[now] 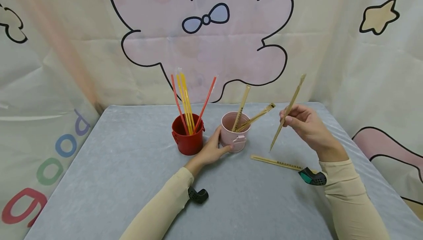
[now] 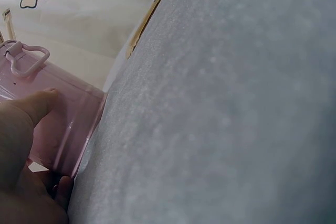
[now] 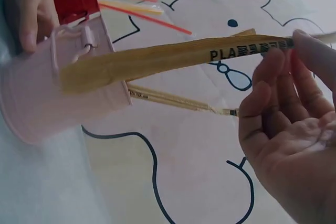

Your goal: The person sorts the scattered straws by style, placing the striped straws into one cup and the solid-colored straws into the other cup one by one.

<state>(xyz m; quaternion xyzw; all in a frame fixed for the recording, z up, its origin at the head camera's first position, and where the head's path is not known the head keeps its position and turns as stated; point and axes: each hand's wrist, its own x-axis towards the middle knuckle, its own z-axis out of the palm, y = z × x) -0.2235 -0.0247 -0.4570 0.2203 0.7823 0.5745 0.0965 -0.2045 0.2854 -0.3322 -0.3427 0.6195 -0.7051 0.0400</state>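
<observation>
My left hand point(image 1: 211, 150) grips the small pink bucket point(image 1: 232, 142) low on its side, thumb across the front. Two straws in brown paper sleeves, one of them a leaning straw point(image 1: 259, 116), stand in that bucket. To the right and above the table, my right hand point(image 1: 307, 128) pinches another paper-wrapped straw point(image 1: 292, 102) between thumb and fingers. It is held tilted, its lower end in the air beside the bucket. Black print starting "PLA" shows on this wrapped straw point(image 3: 173, 60) in the right wrist view. One more wrapped straw point(image 1: 274, 162) lies flat on the table below my right hand.
Left of the pink bucket stands a red bucket point(image 1: 188, 144) holding several red and yellow straws point(image 1: 186, 104). A grey-blue cloth point(image 1: 109, 181) covers the table. Printed fabric curtains point(image 1: 205, 49) hang behind and at both sides.
</observation>
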